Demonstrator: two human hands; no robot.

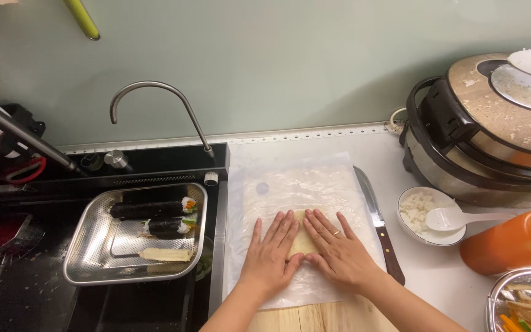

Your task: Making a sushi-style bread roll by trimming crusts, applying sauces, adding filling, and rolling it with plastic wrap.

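Observation:
My left hand and my right hand lie flat, fingers spread, side by side on a pale yellowish roll that shows only between them. The roll rests on a sheet of clear plastic wrap spread over a wooden board on the white counter. A ring sits on one finger of my right hand. Both hands press down on the roll rather than grip it.
A knife lies along the wrap's right edge. Right of it stand a small bowl of rice with a white spoon, an orange bottle, a rice cooker and a bowl of vegetable strips. Left, a steel tray holds seaweed rolls over the sink, under a faucet.

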